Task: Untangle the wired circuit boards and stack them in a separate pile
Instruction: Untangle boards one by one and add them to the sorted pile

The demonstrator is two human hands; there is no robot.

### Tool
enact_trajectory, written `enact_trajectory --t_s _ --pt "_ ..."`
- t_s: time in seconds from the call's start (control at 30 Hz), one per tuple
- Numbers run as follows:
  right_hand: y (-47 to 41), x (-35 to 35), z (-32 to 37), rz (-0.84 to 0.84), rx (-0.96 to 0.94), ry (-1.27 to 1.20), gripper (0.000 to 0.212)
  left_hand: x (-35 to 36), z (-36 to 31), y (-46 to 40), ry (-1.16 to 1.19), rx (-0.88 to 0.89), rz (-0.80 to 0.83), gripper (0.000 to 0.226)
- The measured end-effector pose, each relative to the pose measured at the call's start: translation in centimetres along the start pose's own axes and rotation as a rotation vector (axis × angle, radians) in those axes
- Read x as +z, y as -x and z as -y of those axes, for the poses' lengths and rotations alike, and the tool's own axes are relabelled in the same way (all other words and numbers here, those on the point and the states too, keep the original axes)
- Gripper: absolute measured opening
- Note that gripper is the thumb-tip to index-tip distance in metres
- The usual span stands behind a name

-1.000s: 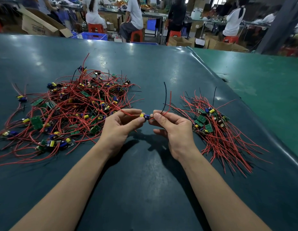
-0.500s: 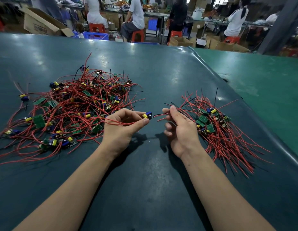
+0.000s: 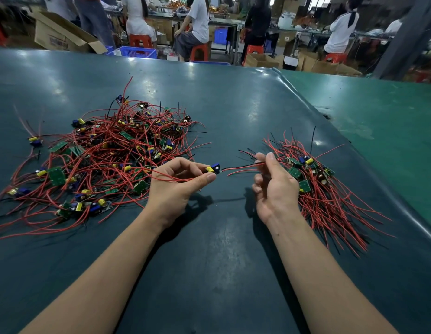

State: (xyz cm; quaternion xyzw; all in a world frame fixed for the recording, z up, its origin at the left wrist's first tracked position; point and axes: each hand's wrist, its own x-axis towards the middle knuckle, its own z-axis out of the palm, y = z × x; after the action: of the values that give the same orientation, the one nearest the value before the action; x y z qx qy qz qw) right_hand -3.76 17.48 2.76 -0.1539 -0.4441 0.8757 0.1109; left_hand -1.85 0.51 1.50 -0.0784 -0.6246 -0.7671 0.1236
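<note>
The left hand [image 3: 178, 186] pinches one circuit board [image 3: 213, 169] between the piles; the right hand [image 3: 273, 186] pinches its wires [image 3: 241, 168]. The big tangled pile [image 3: 106, 162] at left far outweighs the sorted pile [image 3: 318, 186] at right, so most work remains.

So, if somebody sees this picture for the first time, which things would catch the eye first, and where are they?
First the big tangled heap of red wires and green boards on the left of the dark table. Then the neater sorted pile on the right. Between them, the left hand pinches one small board, and the right hand holds its wires.
</note>
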Motion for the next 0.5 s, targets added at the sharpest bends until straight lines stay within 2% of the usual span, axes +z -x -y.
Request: enact_trajectory --t_s 0.27,0.37,0.5 --pt "-0.4 -0.3 0.2 0.058 0.045 -0.12 0.016 -0.1 -0.1 0.2 0.025 -0.044 0.052 0.024" --pt "-0.6 -0.5 0.0 -0.013 -0.148 0.019 0.021 -0.2 -0.1 0.2 0.025 -0.05 0.062 0.024" --pt "-0.6 -1.1 -0.3 -0.096 -0.612 0.486 0.015 -0.4 -0.1 0.1 0.037 -0.057 0.045 0.025"
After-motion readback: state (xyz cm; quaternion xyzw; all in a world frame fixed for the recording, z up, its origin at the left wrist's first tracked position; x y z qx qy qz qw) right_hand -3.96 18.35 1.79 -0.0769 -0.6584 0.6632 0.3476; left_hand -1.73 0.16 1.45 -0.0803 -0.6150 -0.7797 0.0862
